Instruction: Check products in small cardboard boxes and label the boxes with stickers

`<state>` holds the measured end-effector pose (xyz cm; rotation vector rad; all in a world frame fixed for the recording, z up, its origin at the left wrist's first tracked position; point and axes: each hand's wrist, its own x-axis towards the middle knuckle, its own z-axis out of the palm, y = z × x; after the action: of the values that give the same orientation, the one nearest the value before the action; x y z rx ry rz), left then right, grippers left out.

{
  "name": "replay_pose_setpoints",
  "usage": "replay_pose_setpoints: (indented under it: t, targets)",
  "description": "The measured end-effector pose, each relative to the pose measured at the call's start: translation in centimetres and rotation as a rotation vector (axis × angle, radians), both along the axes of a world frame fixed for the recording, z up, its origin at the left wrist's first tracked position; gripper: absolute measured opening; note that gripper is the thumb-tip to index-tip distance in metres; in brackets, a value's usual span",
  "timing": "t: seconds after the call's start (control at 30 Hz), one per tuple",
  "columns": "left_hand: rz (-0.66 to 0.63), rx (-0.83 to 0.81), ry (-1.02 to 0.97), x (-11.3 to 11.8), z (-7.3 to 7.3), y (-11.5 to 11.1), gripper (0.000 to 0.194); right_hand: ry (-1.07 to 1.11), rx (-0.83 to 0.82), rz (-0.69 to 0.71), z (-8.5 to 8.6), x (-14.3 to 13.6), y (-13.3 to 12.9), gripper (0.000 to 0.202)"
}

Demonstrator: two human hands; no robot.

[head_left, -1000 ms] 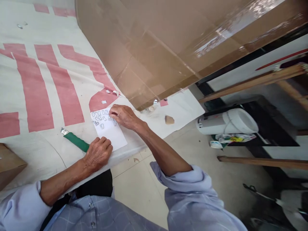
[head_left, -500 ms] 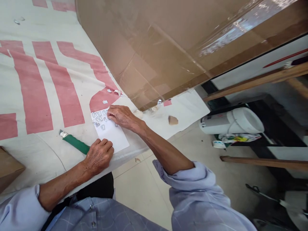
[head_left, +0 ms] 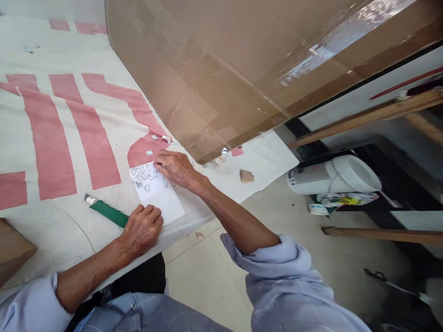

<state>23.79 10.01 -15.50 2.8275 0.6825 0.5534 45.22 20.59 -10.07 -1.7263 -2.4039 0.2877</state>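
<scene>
A white sheet of paper (head_left: 169, 203) lies on the cloth-covered table, its upper part strewn with several small dark-outlined rectangular pieces (head_left: 147, 188). Over the sheet's upper right corner is my right hand (head_left: 176, 168), thumb and fingers pinched together. What sits between those fingertips is too small and hidden to make out. My left hand (head_left: 143, 228) rests curled at the sheet's lower left edge, knuckles up, with its fingertips hidden beneath. A green utility knife (head_left: 109, 213) lies beside it, blade pointing away to the left, its handle end meeting the hand.
A large taped cardboard box (head_left: 207, 69) stands behind my right hand. Loose scraps (head_left: 149, 152) lie on the red-printed white cloth (head_left: 93, 143). A small brown piece (head_left: 247, 176) is near the table's right edge. A white bucket (head_left: 346, 175) sits at right; another carton (head_left: 14, 249) is at left.
The view has shifted slightly, so the table sits a little lower in the picture. My right hand stays pinched at the sheet's upper part. My left hand and the knife keep their places.
</scene>
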Motion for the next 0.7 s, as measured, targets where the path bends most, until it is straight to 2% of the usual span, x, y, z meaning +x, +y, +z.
replay_pose_setpoints:
  t: [0.1, 0.27, 0.37, 0.53, 0.7]
  targets:
    - [-0.01, -0.01, 0.012, 0.0, -0.1, 0.0, 0.019, 0.027, 0.057, -0.025, 0.1, 0.3, 2.2, 0.027]
    - [-0.004, -0.022, 0.005, -0.1, -0.2, 0.0, 0.019, -0.025, -0.049, -0.038, -0.5, 0.0, 5.2, 0.027]
    - [-0.012, -0.025, -0.001, 0.0, -0.3, -0.1, 0.02, 0.012, -0.066, -0.033, -0.9, -0.1, 5.7, 0.024]
    - [-0.005, -0.024, -0.009, 0.1, -0.4, -0.2, 0.022, 0.236, -0.07, -0.089, -1.2, 0.5, 5.5, 0.014]
    - [-0.007, -0.02, -0.013, 0.1, -0.5, -0.1, 0.022, 0.434, -0.076, -0.148, -1.3, 1.0, 5.5, 0.011]
